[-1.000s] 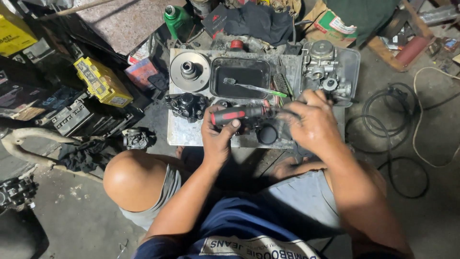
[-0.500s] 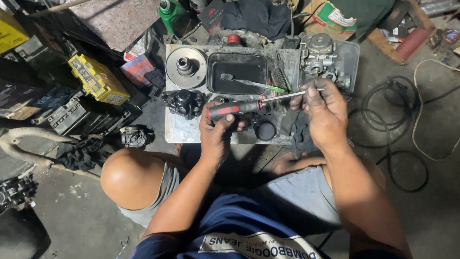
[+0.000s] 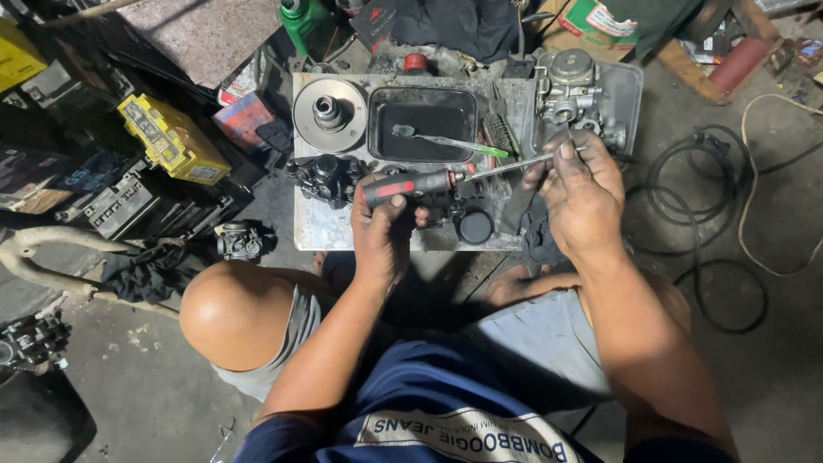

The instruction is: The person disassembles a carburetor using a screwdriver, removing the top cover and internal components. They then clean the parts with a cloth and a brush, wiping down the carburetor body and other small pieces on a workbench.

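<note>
Crouched low, a person's left hand (image 3: pixel 383 225) grips the red-and-black handle of a long steel-shafted screwdriver (image 3: pixel 446 180) above the front edge of a grimy metal tray (image 3: pixel 330 231), while the right hand (image 3: pixel 583 193) pinches the shaft's tip near the grey carburettor (image 3: pixel 570 90) at the tray's far right corner.

Navy shirt, grey shorts, bare arms, grimy fingers (image 3: pixel 567 153).
</note>
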